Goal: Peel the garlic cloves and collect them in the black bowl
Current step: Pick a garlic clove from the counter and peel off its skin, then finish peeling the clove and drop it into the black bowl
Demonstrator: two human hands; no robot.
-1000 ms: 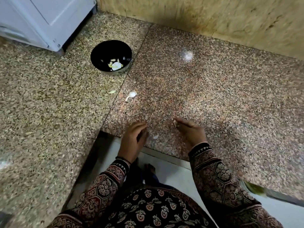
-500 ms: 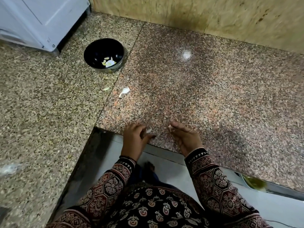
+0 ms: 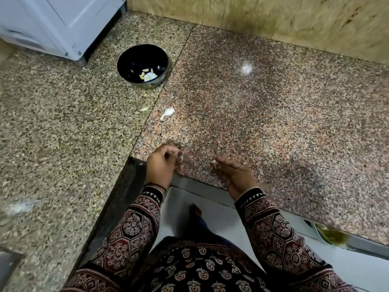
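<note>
Head view. Desk (image 3: 273, 127): polished speckled granite in two slabs, grey-beige at frame left and reddish-brown at frame right. The seam (image 3: 168, 79) between them runs diagonally from upper centre down to an inside corner at lower centre. A glare spot (image 3: 246, 68) lies on the red slab, upper centre-right.

Wall (image 3: 263, 15): mottled tan, across the top of the frame.

Appliance (image 3: 52, 22): white, upper left corner, standing on the grey slab.

Floor (image 3: 185, 199): pale, lower centre, with a foot (image 3: 196, 210) on it.

Bowl (image 3: 130, 60): black, upper centre-left, on the grey slab just beside the seam, holding a few pale garlic pieces (image 3: 148, 76).

Clove (image 3: 168, 112): white, unpeeled, lying loose on the red slab below the bowl. A small yellowish sliver (image 3: 143, 109) lies near it, across the seam.

Left grip (image 3: 162, 165): lower centre at the desk edge, fingers curled around a small pale bit (image 3: 180, 158). Clove or skin, I cannot tell.

Right grip (image 3: 233, 175): to the right of the left and apart from it, fingertips pinching a pale scrap (image 3: 214, 162) against the red slab.

Sleeves (image 3: 271, 228): dark red and black block print with triangle-trimmed cuffs.
</note>
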